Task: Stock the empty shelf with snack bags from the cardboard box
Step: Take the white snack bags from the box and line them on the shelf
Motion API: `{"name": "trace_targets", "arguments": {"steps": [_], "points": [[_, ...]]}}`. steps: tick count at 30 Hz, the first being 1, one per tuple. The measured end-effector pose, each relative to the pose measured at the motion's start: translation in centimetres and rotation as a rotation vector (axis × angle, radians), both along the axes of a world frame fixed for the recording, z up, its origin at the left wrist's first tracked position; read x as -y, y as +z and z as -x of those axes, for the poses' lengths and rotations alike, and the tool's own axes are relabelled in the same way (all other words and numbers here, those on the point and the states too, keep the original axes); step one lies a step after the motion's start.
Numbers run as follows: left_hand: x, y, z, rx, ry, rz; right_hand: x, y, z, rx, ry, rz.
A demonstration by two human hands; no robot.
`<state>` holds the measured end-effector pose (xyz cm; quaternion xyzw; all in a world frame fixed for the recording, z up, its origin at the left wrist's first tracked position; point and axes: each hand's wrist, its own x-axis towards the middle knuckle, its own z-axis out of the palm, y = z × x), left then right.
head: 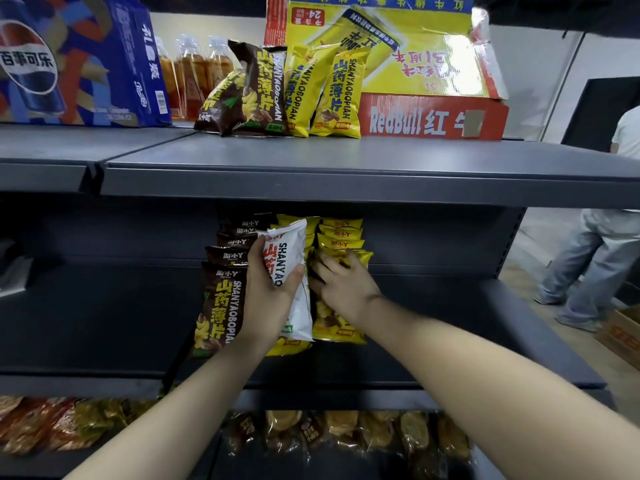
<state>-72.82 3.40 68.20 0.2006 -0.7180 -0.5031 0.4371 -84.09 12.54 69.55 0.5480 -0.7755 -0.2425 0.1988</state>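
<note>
My left hand [268, 292] grips a white snack bag [289, 265] upright on the middle shelf [450, 341], between a row of brown snack bags [220, 299] and a row of yellow snack bags [341, 237]. My right hand [341, 280] rests with spread fingers on the front yellow bag and pushes it to the right. On the top shelf [346, 157] stand more brown bags [249, 88] and yellow bags [325, 91], leaning against the Red Bull cardboard box [433, 114].
A blue Pepsi case [76, 60] and drink bottles [194, 74] stand at the top left. The lower shelf holds assorted packaged snacks [346, 434]. A person [595, 251] stands at the right, near a cardboard box [623, 334] on the floor.
</note>
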Motion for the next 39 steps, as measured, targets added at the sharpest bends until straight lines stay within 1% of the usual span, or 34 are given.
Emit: {"name": "trace_targets", "arguments": {"steps": [2, 4, 7, 9, 11, 13, 15, 18, 23, 27, 30, 32, 34, 36, 39], "points": [[0.2, -0.2, -0.3, -0.007, 0.009, -0.004, -0.4, -2.0, 0.1, 0.024, 0.027, 0.232], [0.4, -0.4, -0.4, -0.007, 0.013, -0.006, -0.9, -4.1, -0.1, 0.013, -0.014, 0.39], [0.6, -0.7, -0.5, 0.002, 0.01, -0.006, -1.5, -5.8, 0.0, -0.011, -0.062, 0.496], [0.6, -0.8, -0.5, 0.004, 0.005, -0.009, -1.6, -5.9, 0.1, 0.011, -0.09, 0.626], [0.6, -1.0, -0.5, 0.006, 0.002, -0.008, -1.6, -6.3, -0.1, 0.0, -0.096, 0.672], [0.5, -1.3, -0.4, 0.009, 0.005, -0.006, -1.6, -7.0, -1.0, 0.015, -0.072, 0.639], [0.3, -1.6, -0.3, 0.024, 0.008, -0.003, -1.7, -8.0, -1.5, 0.082, -0.074, 0.54], [0.3, -2.1, -0.1, 0.042, 0.013, -0.002, -1.9, -9.0, -1.0, 0.105, -0.049, 0.431], [0.7, -2.5, 0.2, 0.052, 0.02, 0.011, -3.5, -8.1, 2.2, 0.088, 0.163, 0.279], [0.7, -2.4, 0.3, 0.061, 0.006, 0.025, -4.6, -7.5, 4.0, 0.07, 0.284, 0.189], [1.0, -2.6, 0.4, 0.07, 0.0, 0.014, -4.7, -7.1, 4.4, 0.068, 0.339, 0.207], [1.1, -2.6, 0.6, 0.071, -0.001, 0.006, -4.5, -7.0, 4.1, 0.094, 0.285, 0.315], [1.2, -2.7, 0.6, 0.071, -0.002, 0.006, -4.0, -7.1, 3.5, 0.134, 0.186, 0.412], [1.3, -2.9, 0.7, 0.073, -0.006, 0.012, -3.5, -7.5, 3.4, 0.155, 0.144, 0.417], [1.3, -3.0, 0.7, 0.072, -0.005, 0.011, -3.4, -7.8, 4.2, 0.144, 0.166, 0.36]]}}
